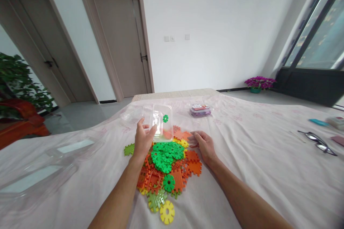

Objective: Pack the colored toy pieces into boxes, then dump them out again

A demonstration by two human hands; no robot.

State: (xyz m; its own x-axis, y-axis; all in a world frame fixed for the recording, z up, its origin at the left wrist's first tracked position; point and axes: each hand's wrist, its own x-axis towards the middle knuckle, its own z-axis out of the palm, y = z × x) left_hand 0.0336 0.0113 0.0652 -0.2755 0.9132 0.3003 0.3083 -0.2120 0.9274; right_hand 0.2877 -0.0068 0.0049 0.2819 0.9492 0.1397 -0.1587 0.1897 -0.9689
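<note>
My left hand [143, 139] grips a clear plastic box [161, 121] and holds it tipped on its side above a heap of plastic building pieces [166, 164]. One green round piece [165, 118] still sits inside the box. The heap holds green gear-shaped discs, orange notched squares and a few yellow ones, spread on the pale cloth [255, 164]. My right hand [204, 144] rests on the cloth at the heap's right edge, fingers curled loosely against the orange pieces, with nothing visible in it.
A clear lid [40, 175] lies at the left. A small box with a purple base [200, 110] stands behind the heap. Glasses [318, 142] and small flat items lie at the far right. Doors, a plant and a window surround the table.
</note>
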